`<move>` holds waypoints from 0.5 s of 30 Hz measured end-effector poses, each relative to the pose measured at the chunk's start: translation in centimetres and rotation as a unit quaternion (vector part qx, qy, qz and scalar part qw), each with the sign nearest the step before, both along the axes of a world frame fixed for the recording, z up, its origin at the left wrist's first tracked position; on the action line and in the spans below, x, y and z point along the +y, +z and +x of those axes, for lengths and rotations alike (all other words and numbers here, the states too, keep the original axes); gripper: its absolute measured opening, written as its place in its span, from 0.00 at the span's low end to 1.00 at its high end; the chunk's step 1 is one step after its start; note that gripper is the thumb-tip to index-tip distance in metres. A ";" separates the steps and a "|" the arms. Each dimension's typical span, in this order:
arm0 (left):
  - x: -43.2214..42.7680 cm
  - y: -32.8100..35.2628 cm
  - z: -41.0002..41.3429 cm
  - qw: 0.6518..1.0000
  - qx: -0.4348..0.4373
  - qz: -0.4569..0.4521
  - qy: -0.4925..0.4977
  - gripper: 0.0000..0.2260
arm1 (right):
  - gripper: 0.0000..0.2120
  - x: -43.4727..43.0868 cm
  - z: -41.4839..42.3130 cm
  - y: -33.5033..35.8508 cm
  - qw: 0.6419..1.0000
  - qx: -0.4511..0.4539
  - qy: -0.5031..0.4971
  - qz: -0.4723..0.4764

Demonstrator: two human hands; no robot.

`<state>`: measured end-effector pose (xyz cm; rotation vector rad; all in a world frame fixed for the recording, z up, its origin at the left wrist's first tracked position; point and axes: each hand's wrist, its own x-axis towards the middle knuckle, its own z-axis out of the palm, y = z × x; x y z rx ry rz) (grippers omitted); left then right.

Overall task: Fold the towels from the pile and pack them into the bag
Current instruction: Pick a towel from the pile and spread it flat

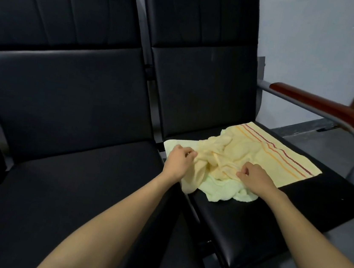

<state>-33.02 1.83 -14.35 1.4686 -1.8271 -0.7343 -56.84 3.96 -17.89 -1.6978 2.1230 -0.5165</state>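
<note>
Left hand (179, 161), right hand (255, 177): each in a pinch on the yellow towel (248, 150)

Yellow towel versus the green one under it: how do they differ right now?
The yellow towel has red and orange stripes along one end; the green towel looks plain. The yellow towel lies on top; the green towel is mostly covered. Left hand and right hand grip the yellow towel, not the green towel. Both lie rumpled on the black seat.

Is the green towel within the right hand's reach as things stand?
Probably yes: the green towel lies partly uncovered beside the right hand, though that hand grips the yellow towel on top.
</note>
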 end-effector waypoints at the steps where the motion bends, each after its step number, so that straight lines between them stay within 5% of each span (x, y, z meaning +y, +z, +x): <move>1: 0.3 1.1 0.2 0.999 0.038 -0.014 -0.006 0.13 | 0.08 0.2 0.3 0.3 1.000 0.015 -0.003 0.004; 5: 1.4 5.3 0.7 0.960 0.276 0.043 -0.029 0.13 | 0.25 1.1 2.1 1.9 0.999 0.015 -0.020 -0.026; 11: 3.0 9.5 2.5 0.869 0.460 0.184 -0.006 0.20 | 0.17 1.8 5.4 5.2 0.991 0.100 -0.046 -0.082; 15: 4.9 12.8 6.1 0.795 0.576 0.188 -0.003 0.11 | 0.17 2.1 6.4 8.2 0.990 0.105 -0.065 -0.066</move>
